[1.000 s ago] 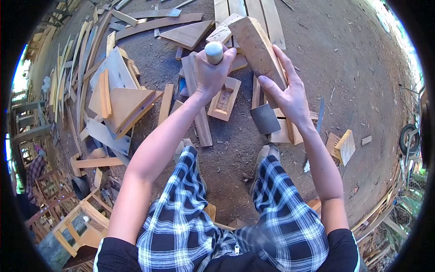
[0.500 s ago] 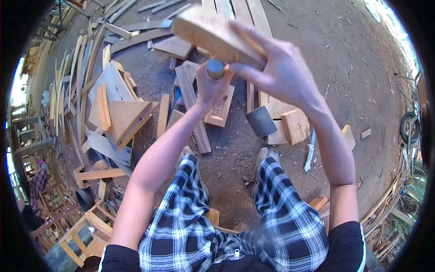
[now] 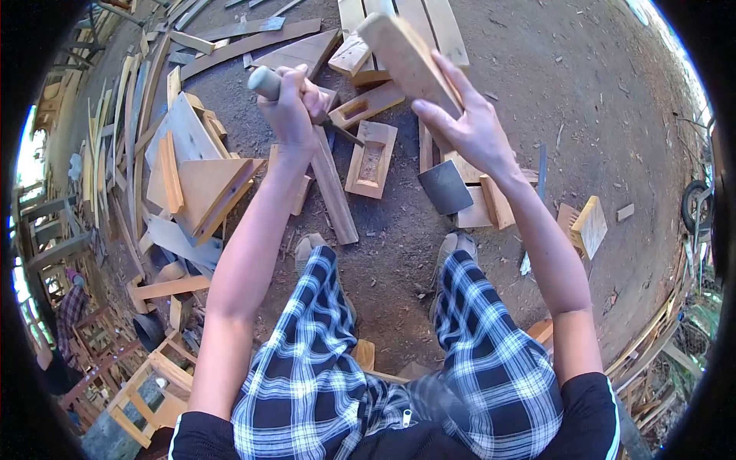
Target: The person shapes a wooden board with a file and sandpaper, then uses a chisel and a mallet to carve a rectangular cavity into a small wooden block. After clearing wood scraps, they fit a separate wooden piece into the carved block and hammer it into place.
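Observation:
My left hand [image 3: 290, 115] is closed around the handle of a chisel [image 3: 264, 82], its butt end pointing up and left. The thin blade slants down to the right, its tip overlapping a wooden block with a rectangular recess [image 3: 357, 175] on the ground. In my right hand [image 3: 477, 130] is a thick wooden block [image 3: 410, 63], pinched between thumb and fingers and held up at a tilt, apart from the chisel. Another slotted wood piece [image 3: 376, 100] lies just beyond the recessed block. A long narrow board [image 3: 335, 195] rests under my left forearm.
Stacked boards and offcuts [image 3: 203, 188] crowd the left side. A slatted wooden piece [image 3: 437, 31] lies ahead. A dark square plate [image 3: 446, 188] sits near my right shoe [image 3: 458, 244]. Wooden frames [image 3: 149, 391] stand at lower left, and a tyre [image 3: 692, 207] is at far right.
My left hand has moved left with the chisel, bringing its blade into view. The block in my right hand has swung steeper and shifted right, so the hands are farther apart.

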`<act>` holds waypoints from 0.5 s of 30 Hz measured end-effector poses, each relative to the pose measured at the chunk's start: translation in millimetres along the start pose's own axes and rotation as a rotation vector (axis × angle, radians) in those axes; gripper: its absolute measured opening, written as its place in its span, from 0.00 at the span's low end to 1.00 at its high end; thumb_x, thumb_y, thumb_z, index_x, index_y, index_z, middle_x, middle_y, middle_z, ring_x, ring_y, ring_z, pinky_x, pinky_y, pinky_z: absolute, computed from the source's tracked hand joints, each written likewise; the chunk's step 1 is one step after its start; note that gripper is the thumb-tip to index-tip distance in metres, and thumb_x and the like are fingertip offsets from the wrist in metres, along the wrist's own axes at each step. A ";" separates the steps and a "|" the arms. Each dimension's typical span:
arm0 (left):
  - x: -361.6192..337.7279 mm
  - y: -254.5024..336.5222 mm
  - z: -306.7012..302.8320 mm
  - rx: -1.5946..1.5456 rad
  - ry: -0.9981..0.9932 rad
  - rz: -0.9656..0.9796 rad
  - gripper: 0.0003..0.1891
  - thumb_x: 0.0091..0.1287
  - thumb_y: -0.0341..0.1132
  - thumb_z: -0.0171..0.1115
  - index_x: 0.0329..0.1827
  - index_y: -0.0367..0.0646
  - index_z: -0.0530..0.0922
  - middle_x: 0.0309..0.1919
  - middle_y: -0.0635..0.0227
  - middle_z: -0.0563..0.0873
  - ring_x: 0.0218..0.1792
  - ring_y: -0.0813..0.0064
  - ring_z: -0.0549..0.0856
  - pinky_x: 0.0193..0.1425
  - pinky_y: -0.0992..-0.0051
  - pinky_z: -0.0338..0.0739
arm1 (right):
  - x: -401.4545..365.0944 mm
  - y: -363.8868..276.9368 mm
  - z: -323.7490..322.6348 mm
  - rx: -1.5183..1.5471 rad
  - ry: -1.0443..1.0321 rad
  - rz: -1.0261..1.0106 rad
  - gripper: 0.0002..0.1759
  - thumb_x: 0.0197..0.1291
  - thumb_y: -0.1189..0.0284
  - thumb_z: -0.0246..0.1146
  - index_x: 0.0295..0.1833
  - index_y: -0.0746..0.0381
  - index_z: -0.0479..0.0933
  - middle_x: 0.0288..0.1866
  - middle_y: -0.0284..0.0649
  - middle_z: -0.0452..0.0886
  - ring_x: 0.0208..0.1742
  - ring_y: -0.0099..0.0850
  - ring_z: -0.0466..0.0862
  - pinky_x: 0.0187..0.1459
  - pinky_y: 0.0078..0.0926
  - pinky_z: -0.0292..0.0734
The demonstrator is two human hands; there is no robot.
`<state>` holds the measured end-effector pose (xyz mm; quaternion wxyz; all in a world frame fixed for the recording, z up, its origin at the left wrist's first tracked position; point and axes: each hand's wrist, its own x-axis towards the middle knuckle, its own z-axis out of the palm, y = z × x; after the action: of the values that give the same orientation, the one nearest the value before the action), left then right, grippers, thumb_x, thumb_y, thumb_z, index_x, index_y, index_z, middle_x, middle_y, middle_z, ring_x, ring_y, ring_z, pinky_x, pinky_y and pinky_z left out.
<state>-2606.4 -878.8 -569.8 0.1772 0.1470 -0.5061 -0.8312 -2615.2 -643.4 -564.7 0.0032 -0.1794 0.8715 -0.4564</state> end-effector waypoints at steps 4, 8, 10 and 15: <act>-1.1 2.2 10.2 -0.042 -0.178 0.066 0.11 0.62 0.25 0.58 0.22 0.44 0.69 0.10 0.75 0.70 0.09 0.87 0.66 0.14 0.82 0.59 | -24.5 8.5 1.6 0.083 -0.173 0.267 0.44 0.55 0.46 0.65 0.75 0.47 0.59 0.52 0.56 0.81 0.48 0.44 0.86 0.49 0.41 0.83; -13.8 -6.0 27.4 0.075 -0.211 0.051 0.10 0.63 0.26 0.59 0.23 0.44 0.70 0.11 0.76 0.70 0.10 0.86 0.66 0.16 0.81 0.60 | -28.8 17.9 6.3 -0.016 -0.105 0.193 0.46 0.55 0.43 0.64 0.76 0.46 0.57 0.49 0.55 0.82 0.41 0.41 0.87 0.41 0.35 0.85; -18.4 -8.0 33.4 0.140 -0.201 0.041 0.11 0.64 0.27 0.58 0.23 0.45 0.69 0.10 0.77 0.68 0.10 0.86 0.64 0.16 0.80 0.59 | -27.3 22.5 5.8 -0.058 -0.096 0.168 0.46 0.55 0.43 0.64 0.76 0.46 0.57 0.49 0.55 0.82 0.41 0.42 0.87 0.41 0.36 0.85; -19.4 -12.8 32.9 0.210 -0.271 0.077 0.09 0.64 0.27 0.59 0.25 0.41 0.71 0.11 0.77 0.69 0.10 0.87 0.65 0.17 0.82 0.59 | -22.8 10.7 -1.9 0.029 -0.122 0.246 0.47 0.54 0.41 0.64 0.76 0.45 0.57 0.51 0.56 0.81 0.48 0.46 0.85 0.48 0.43 0.84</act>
<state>-2604.9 -838.7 -565.3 0.1228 0.0320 -0.6145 -0.7786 -2597.5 -629.2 -575.7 0.1149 -0.0984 0.8784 -0.4533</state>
